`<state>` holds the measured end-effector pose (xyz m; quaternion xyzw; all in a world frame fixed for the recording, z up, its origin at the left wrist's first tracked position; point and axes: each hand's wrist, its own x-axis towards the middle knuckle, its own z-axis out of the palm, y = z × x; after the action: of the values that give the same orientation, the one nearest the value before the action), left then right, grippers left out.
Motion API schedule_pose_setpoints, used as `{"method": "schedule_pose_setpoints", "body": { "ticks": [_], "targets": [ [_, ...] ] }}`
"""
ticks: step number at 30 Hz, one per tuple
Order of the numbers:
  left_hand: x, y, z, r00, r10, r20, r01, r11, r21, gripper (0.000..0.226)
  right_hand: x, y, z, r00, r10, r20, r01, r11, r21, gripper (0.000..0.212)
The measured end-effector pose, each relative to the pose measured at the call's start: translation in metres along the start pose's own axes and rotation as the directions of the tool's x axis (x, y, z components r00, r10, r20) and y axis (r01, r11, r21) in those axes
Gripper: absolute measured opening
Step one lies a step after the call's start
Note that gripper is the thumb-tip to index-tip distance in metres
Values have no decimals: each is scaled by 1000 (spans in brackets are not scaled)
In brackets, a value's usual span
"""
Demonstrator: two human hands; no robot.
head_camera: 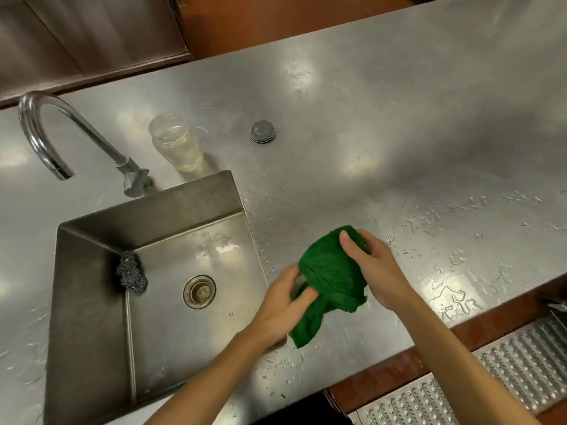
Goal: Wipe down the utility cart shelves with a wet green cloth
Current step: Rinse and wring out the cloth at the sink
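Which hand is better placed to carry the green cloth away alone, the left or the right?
Probably the right hand: it grips the bunched bulk of the green cloth. The left hand pinches only a fold at its side.

A single head-worn camera looks forward and steeply down from above the near edge of the stainless surface, close enough that both forearms enter from the bottom edge. The left hand and right hand sit low of centre. The sink fills the lower left and the faucet the upper left. The wide lens bows the surface's edges, and metal floor grating shows at lower right.
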<state>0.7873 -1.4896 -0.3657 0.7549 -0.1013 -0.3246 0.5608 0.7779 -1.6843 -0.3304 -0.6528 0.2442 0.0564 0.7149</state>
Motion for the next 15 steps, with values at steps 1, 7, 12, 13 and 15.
{"method": "schedule_pose_setpoints", "body": {
  "ticks": [1,7,12,13,15],
  "targets": [
    [3,11,-2,1000,11,-5,-11,997,-74,32,-1,-9,0,1000,-19,-15,19,1000,11,43],
    [19,82,-35,979,91,-182,-154,917,-368,50,-5,-73,-3,971,-234,-39,233,972,-23,46],
    [25,145,-62,872,376,-312,-398,918,-4,11,-7,-127,-6,882,-471,9,467,870,-156,43],
    [25,156,-68,851,414,-323,-429,903,26,9,-6,-137,-8,860,-510,5,502,845,-183,47],
    [25,174,-79,808,493,-322,-490,866,95,7,-2,-155,-11,810,-587,2,569,784,-246,58]
  ]
}}
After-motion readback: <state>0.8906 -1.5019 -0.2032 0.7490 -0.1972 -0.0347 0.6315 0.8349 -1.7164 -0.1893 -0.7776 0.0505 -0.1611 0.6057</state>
